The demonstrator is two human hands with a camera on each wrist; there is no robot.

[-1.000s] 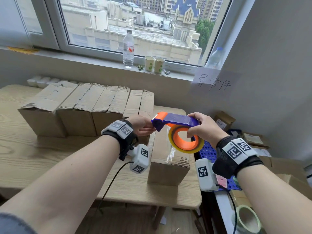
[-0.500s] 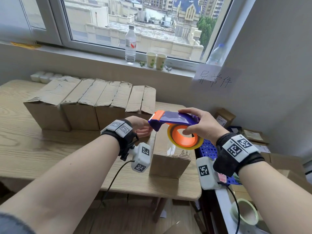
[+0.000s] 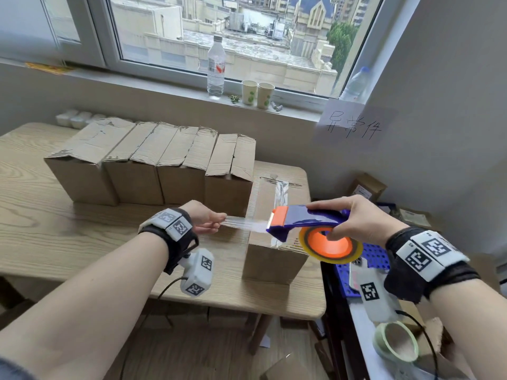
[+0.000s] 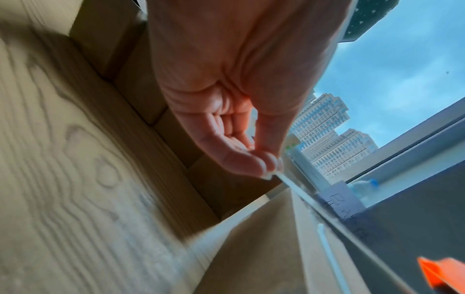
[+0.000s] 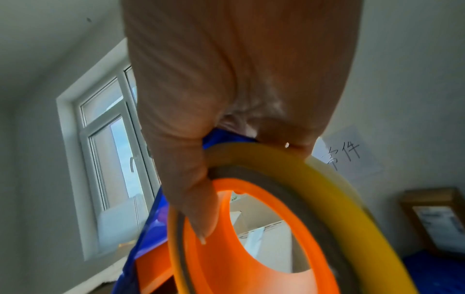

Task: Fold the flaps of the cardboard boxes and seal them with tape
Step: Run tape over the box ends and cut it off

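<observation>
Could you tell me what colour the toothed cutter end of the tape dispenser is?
Orange, on the blue tape dispenser; clearest in the head view.

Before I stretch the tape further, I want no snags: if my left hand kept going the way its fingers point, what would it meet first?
Probably the tape dispenser: the left hand points along the tape strip at its orange blade end, above the taped box. Depth is unclear.

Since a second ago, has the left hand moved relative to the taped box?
Yes. The left hand has pulled leftward, away from the taped box, drawing tape from the dispenser.
</observation>
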